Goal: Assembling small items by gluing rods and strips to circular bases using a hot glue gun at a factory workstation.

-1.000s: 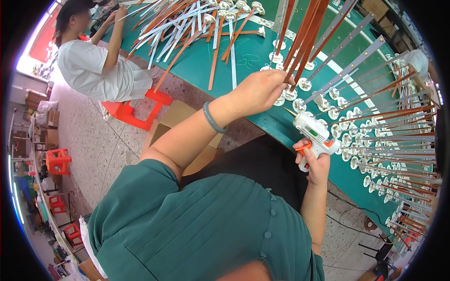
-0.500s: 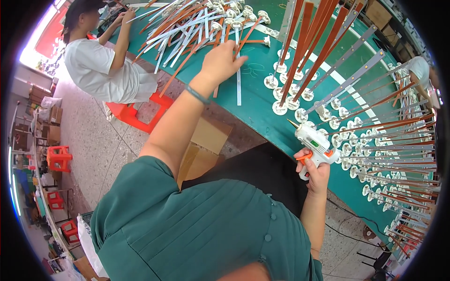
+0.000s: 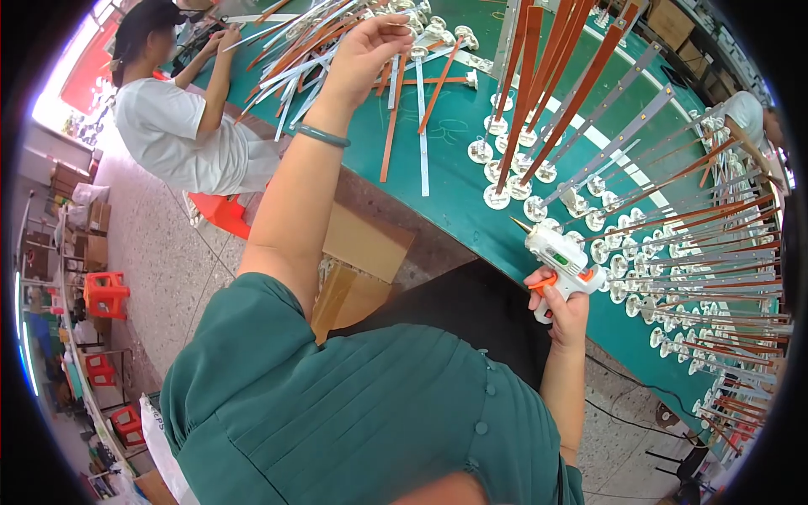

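My left hand (image 3: 368,55) reaches over the far part of the green table, its fingers apart beside the white round bases at the edge of a pile of strips (image 3: 324,46). The pile mixes brown and silver flat strips, many with a white base on one end. I see nothing clearly held in this hand. My right hand (image 3: 562,305) grips a white glue gun (image 3: 555,252) by its handle, fingers at the orange trigger. Its brass nozzle points up and left, close to the nearest standing bases. One silver strip (image 3: 422,126) lies apart, toward the near table edge.
Strips on white bases (image 3: 497,196) stand upright in crowded rows along the right of the green table (image 3: 459,181). A person in a white shirt (image 3: 172,126) sits at the far left, hands raised. Below the table edge is a cardboard box (image 3: 362,244); a black cable (image 3: 640,387) hangs at right.
My left hand has moved farther away and leftward, from the loose strips to the bases at the pile's edge. My right hand still holds the glue gun in nearly the same place.
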`<state>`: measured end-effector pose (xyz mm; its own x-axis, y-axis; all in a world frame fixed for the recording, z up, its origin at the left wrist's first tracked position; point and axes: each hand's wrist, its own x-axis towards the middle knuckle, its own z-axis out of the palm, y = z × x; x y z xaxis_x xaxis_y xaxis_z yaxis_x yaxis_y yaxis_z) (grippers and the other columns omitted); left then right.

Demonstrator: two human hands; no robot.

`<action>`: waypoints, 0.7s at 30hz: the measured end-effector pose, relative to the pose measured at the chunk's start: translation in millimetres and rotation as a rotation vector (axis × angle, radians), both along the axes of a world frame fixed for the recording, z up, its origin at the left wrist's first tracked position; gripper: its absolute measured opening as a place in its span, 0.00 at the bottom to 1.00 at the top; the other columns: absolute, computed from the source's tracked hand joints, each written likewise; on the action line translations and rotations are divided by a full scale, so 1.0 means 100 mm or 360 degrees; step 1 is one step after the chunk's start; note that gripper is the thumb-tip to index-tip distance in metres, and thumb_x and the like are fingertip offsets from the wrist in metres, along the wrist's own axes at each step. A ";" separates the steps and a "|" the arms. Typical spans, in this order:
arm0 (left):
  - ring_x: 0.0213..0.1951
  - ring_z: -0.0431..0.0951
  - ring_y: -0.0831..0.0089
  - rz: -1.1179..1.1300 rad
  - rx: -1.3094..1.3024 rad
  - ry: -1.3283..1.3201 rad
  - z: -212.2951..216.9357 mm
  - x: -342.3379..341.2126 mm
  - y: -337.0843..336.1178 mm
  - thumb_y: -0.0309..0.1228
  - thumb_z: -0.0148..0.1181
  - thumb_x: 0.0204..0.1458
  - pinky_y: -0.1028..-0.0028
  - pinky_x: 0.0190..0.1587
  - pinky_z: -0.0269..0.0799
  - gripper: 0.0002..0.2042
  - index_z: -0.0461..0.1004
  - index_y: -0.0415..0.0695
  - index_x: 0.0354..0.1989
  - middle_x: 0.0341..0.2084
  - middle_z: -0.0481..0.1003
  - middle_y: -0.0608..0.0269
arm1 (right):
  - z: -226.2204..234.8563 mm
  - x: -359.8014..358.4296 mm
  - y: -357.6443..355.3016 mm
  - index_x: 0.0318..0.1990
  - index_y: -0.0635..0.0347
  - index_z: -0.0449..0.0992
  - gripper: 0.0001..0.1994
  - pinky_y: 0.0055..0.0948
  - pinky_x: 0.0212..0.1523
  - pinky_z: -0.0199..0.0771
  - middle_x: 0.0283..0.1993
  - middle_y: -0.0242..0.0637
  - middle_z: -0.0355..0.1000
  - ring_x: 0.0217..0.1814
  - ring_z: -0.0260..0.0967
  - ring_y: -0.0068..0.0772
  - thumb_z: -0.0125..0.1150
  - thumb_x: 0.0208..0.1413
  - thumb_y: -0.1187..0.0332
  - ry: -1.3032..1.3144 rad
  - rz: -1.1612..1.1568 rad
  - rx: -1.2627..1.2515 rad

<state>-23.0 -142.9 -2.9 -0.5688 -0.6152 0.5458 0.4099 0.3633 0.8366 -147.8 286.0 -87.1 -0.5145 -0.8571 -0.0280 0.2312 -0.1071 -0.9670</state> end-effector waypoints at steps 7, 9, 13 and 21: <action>0.31 0.73 0.86 0.0731 -0.0474 0.0201 0.48 0.07 0.07 0.25 0.56 0.61 0.86 0.35 0.69 0.09 0.74 0.41 0.49 0.31 0.75 0.69 | -0.01 -0.01 0.01 0.46 0.69 0.69 0.16 0.24 0.28 0.71 0.39 0.50 0.75 0.26 0.70 0.28 0.62 0.54 0.70 0.0010 0.0025 -0.0013; 0.29 0.71 0.86 0.0856 -0.0435 0.0157 0.70 0.25 0.27 0.27 0.55 0.62 0.88 0.34 0.67 0.10 0.72 0.43 0.51 0.31 0.73 0.70 | -0.01 -0.01 0.02 0.46 0.69 0.69 0.16 0.23 0.28 0.71 0.39 0.49 0.76 0.26 0.70 0.28 0.62 0.54 0.70 -0.0007 0.0042 -0.0017; 0.31 0.72 0.85 0.0557 -0.0460 0.0223 0.97 0.60 0.70 0.26 0.57 0.60 0.85 0.32 0.69 0.12 0.72 0.42 0.52 0.31 0.74 0.69 | -0.01 -0.01 0.01 0.46 0.69 0.69 0.16 0.23 0.28 0.71 0.39 0.50 0.75 0.26 0.70 0.28 0.62 0.54 0.70 -0.0013 0.0047 -0.0012; 0.38 0.77 0.80 0.0221 -0.0411 -0.0060 0.72 0.52 1.41 0.21 0.58 0.56 0.80 0.41 0.72 0.11 0.75 0.37 0.47 0.35 0.76 0.65 | -0.01 0.01 0.00 0.46 0.70 0.69 0.17 0.23 0.29 0.71 0.40 0.50 0.75 0.27 0.70 0.29 0.62 0.54 0.69 -0.0003 0.0051 -0.0027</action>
<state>29.3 -1.6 69.4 -0.5117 -0.5319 0.6747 0.3119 0.6167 0.7228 -146.9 286.3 -88.2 -0.4868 -0.8734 -0.0142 0.2363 -0.1161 -0.9647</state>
